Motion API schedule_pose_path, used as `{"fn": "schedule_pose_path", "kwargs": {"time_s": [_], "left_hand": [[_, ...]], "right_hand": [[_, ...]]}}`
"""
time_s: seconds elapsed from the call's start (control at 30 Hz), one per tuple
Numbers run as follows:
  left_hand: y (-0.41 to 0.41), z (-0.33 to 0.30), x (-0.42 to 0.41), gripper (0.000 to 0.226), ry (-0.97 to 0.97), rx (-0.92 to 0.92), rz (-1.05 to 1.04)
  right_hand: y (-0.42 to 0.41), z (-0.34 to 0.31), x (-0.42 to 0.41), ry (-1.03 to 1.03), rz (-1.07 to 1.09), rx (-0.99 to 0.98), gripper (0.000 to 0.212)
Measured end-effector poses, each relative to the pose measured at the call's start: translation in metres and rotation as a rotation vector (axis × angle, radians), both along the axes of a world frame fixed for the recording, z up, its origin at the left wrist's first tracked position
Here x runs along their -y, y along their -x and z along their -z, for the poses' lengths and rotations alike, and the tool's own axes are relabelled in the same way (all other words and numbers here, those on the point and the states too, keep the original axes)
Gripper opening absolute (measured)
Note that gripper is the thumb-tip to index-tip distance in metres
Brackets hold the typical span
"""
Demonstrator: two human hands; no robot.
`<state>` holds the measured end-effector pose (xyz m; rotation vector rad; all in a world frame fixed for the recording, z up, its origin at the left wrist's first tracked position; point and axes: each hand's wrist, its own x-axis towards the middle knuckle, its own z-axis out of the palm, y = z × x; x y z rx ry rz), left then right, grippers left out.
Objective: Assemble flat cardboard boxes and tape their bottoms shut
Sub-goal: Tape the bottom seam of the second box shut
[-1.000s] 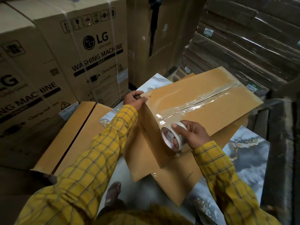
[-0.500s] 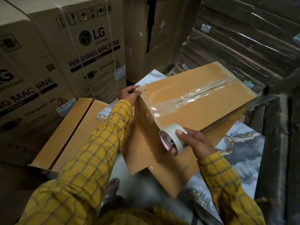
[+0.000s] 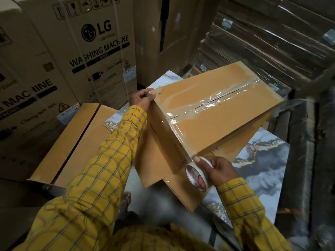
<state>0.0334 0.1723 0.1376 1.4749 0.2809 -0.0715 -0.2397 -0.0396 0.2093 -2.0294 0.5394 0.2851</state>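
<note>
As the tape roll (image 3: 197,175) dropped from the box's top edge to the bottom of its near side, low in the centre of the frame, the right hand (image 3: 218,171) gripped it with thumb on the rim, so the clear strip now wrapped over the corner (only the cut seemed left). The left hand (image 3: 142,100) pinched the box (image 3: 213,113) at its upper-left corner. The strip's far end was blurred.

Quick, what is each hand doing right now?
Left hand: grips the corner of the cardboard box.
Right hand: holds the tape roll.
</note>
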Motion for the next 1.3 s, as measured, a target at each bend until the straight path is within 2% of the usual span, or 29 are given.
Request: {"fn": "schedule_pose_path", "kwargs": {"time_s": [0.03, 0.2, 0.3, 0.37, 0.47, 0.5, 0.63, 0.7, 0.8, 0.93, 1.07, 1.23, 1.3], "left_hand": [[0.000, 0.000, -0.001, 0.023, -0.002, -0.001, 0.007], [0.002, -0.004, -0.002, 0.024, -0.003, 0.019, 0.013], [0.005, -0.004, 0.000, 0.025, -0.001, 0.049, 0.025], [0.009, -0.003, 0.003, 0.026, -0.038, 0.091, 0.008], [0.022, -0.007, 0.014, 0.032, -0.127, 0.162, -0.096], [0.027, -0.010, 0.018, 0.036, -0.145, 0.174, -0.156], [0.041, -0.021, 0.038, 0.049, -0.216, 0.285, -0.306], [0.042, -0.024, 0.052, 0.056, -0.250, 0.332, -0.253], [0.041, -0.013, 0.068, 0.066, -0.157, 0.279, -0.139], [0.042, 0.012, 0.073, 0.063, -0.105, 0.330, -0.119], [0.037, 0.016, 0.077, 0.065, -0.077, 0.296, -0.129], [0.047, 0.024, 0.068, 0.064, -0.197, 0.318, -0.064], [0.050, 0.035, 0.060, 0.075, -0.271, 0.275, -0.014]], "right_hand": [[0.002, 0.003, -0.001, 0.011, 0.013, -0.017, 0.052], [0.005, 0.010, -0.006, 0.024, -0.021, -0.030, 0.039], [0.010, 0.018, -0.008, 0.014, 0.024, 0.052, 0.028], [0.015, 0.028, -0.010, 0.070, 0.070, 0.183, 0.046], [0.020, 0.033, -0.012, 0.172, 0.043, 0.338, 0.089], [0.021, 0.033, -0.012, 0.179, 0.022, 0.358, 0.095], [0.018, 0.037, -0.007, 0.215, -0.055, 0.390, 0.086], [0.016, 0.040, -0.006, 0.198, -0.074, 0.361, 0.083], [0.011, 0.043, -0.003, 0.197, -0.091, 0.322, 0.084], [0.010, 0.047, 0.006, 0.303, -0.142, 0.289, 0.083], [0.004, 0.047, 0.012, 0.333, -0.183, 0.261, 0.085], [0.002, 0.044, 0.014, 0.323, -0.201, 0.241, 0.085], [0.001, 0.044, 0.014, 0.299, -0.191, 0.235, 0.086]]}}
